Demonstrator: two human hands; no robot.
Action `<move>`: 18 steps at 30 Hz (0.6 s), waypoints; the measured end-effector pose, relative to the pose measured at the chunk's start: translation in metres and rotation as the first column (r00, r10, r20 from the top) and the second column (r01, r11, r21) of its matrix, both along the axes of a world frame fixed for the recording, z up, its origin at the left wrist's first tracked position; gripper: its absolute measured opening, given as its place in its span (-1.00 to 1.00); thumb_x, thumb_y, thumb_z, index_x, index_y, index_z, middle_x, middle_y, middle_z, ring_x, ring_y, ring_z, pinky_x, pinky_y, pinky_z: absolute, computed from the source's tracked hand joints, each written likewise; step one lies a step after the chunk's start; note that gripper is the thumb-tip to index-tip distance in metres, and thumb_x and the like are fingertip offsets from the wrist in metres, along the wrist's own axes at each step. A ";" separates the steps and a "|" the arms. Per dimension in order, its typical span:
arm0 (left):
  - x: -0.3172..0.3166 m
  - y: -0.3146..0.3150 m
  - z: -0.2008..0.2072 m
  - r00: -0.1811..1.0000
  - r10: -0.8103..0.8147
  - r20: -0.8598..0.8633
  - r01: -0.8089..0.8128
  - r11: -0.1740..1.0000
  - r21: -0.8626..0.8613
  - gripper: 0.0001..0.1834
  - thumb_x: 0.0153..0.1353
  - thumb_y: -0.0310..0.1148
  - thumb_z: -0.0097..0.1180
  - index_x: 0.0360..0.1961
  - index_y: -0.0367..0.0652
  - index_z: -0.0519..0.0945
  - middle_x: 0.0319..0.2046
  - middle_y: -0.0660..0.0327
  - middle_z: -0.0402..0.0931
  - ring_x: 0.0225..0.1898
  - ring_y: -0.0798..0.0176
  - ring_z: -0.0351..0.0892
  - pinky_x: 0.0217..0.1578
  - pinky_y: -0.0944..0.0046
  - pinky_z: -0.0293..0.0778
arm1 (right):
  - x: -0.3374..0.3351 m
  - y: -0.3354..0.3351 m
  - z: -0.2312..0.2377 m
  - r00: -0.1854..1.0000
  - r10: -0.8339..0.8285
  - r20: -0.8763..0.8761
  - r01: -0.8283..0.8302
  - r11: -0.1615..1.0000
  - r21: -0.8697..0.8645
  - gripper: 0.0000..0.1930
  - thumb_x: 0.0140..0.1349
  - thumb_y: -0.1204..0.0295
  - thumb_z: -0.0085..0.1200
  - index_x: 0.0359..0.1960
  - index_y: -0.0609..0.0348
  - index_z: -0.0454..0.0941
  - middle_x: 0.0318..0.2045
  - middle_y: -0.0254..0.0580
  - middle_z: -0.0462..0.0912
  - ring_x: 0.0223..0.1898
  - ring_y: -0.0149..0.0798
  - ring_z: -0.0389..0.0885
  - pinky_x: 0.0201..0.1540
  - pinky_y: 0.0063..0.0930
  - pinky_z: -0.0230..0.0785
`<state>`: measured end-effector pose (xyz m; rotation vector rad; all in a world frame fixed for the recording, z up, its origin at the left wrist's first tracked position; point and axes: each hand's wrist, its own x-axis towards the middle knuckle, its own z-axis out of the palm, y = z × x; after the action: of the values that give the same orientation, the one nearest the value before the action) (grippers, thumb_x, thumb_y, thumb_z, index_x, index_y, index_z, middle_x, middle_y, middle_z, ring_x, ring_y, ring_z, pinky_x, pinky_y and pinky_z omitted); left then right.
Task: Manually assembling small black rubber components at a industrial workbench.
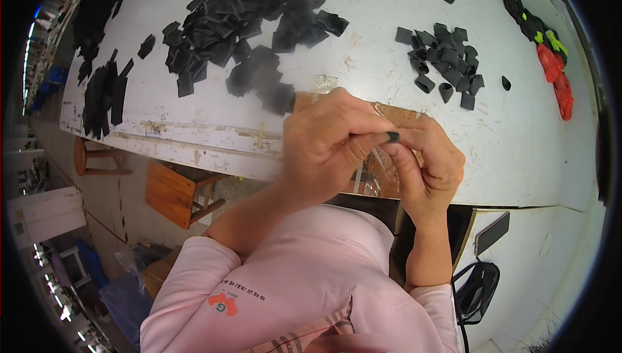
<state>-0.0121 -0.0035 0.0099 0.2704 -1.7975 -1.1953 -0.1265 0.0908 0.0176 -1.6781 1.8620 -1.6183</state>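
Note:
My left hand [327, 142] and my right hand [433, 168] meet above the table's near edge. Between their fingertips is a small black fabric piece [392, 136], pinched from both sides and mostly hidden. Under the hands lies a brown board [408, 117] with clear tape on it. Beyond my left hand spreads a large heap of flat black fabric pieces [227, 22]. Farther right is a smaller pile of black pieces [447, 61], several of them folded into open loops.
Black strips [103, 97] lie at the white table's [363, 35] left end. Red and black items with yellow-green bits [551, 61] sit along the right edge. A wooden stool [178, 192] stands at the near left. A black bag [478, 291] is at lower right.

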 end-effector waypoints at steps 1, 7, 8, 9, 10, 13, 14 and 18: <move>0.001 -0.001 0.000 1.000 -0.009 -0.016 0.008 1.000 -0.023 -0.93 -0.04 -0.60 0.13 -0.46 -0.29 0.53 -0.54 0.17 0.45 -0.53 0.41 0.37 -0.56 0.50 0.25 | 0.001 0.000 -0.002 1.000 -0.007 -0.010 0.006 1.000 -0.019 -0.91 -0.13 0.62 0.12 -0.52 0.27 0.50 -0.61 -0.19 0.47 -0.62 -0.31 0.41 -0.61 -0.57 0.22; -0.005 0.007 -0.014 0.993 0.021 -0.120 -0.022 1.000 -0.009 -0.87 -0.12 -0.64 0.15 -0.47 -0.27 0.55 -0.55 0.18 0.44 -0.55 0.36 0.38 -0.59 0.47 0.27 | 0.011 0.002 0.003 0.980 -0.083 -0.179 0.078 0.996 -0.038 -0.90 -0.12 0.63 0.11 -0.52 0.28 0.46 -0.61 -0.15 0.44 -0.63 -0.27 0.36 -0.61 -0.55 0.18; -0.006 0.009 -0.016 0.991 0.057 -0.122 -0.058 0.998 0.000 -0.85 -0.13 -0.66 0.14 -0.46 -0.26 0.55 -0.54 0.18 0.44 -0.55 0.36 0.39 -0.59 0.46 0.27 | 0.012 0.003 0.005 0.968 -0.108 -0.224 0.110 0.994 -0.004 -0.90 -0.12 0.63 0.11 -0.53 0.28 0.45 -0.62 -0.15 0.43 -0.64 -0.27 0.35 -0.62 -0.54 0.17; -0.006 0.009 -0.019 0.988 0.092 -0.123 -0.092 0.996 0.008 -0.84 -0.13 -0.67 0.13 -0.45 -0.25 0.55 -0.53 0.17 0.45 -0.55 0.36 0.39 -0.60 0.45 0.28 | 0.012 0.002 0.008 0.954 -0.134 -0.269 0.146 0.989 0.028 -0.90 -0.11 0.63 0.11 -0.54 0.27 0.44 -0.63 -0.15 0.42 -0.64 -0.27 0.35 -0.63 -0.53 0.16; -0.007 0.006 -0.027 0.985 0.116 -0.129 -0.125 0.990 -0.069 -0.84 -0.09 -0.64 0.10 -0.42 -0.24 0.54 -0.50 0.16 0.45 -0.57 0.35 0.38 -0.61 0.44 0.29 | 0.008 0.003 0.014 0.956 -0.082 -0.281 0.117 0.987 0.108 -0.89 -0.11 0.63 0.11 -0.54 0.27 0.42 -0.64 -0.15 0.41 -0.66 -0.31 0.33 -0.64 -0.56 0.14; 0.009 -0.016 -0.063 0.896 0.418 0.150 -0.411 0.908 -0.077 -0.84 -0.04 -0.54 0.10 -0.36 -0.26 0.51 -0.46 0.13 0.41 -0.53 0.28 0.37 -0.55 0.39 0.32 | -0.033 0.007 0.024 0.865 0.059 0.498 -0.077 0.997 0.015 -0.88 0.08 0.50 0.00 -0.45 0.34 0.46 -0.60 -0.27 0.45 -0.61 -0.50 0.30 -0.59 -0.66 0.12; 0.016 -0.026 -0.079 0.803 0.514 0.303 -0.494 0.857 -0.144 -0.83 -0.03 -0.46 0.09 -0.37 -0.29 0.48 -0.43 0.10 0.39 -0.41 0.18 0.37 -0.41 0.31 0.32 | -0.040 -0.003 0.021 0.879 -0.148 0.454 0.135 0.989 0.061 -0.82 0.12 0.44 -0.03 -0.39 0.38 0.46 -0.60 -0.28 0.46 -0.58 -0.52 0.30 -0.56 -0.67 0.12; 0.030 -0.052 -0.123 0.368 0.638 0.677 -0.496 0.750 -0.438 -0.82 -0.03 -0.40 0.06 -0.47 -0.34 0.43 -0.41 0.05 0.35 -0.24 0.04 0.35 -0.26 0.20 0.33 | -0.031 0.007 -0.007 0.810 -0.327 0.488 0.235 0.942 0.241 -0.71 0.17 0.32 -0.05 -0.25 0.36 0.47 -0.59 -0.30 0.48 -0.56 -0.55 0.31 -0.53 -0.70 0.14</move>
<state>0.0174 -0.0560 -0.1130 1.4326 -2.2235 -0.3656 -0.1573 0.0975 0.0111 -0.7950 1.9371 -1.7318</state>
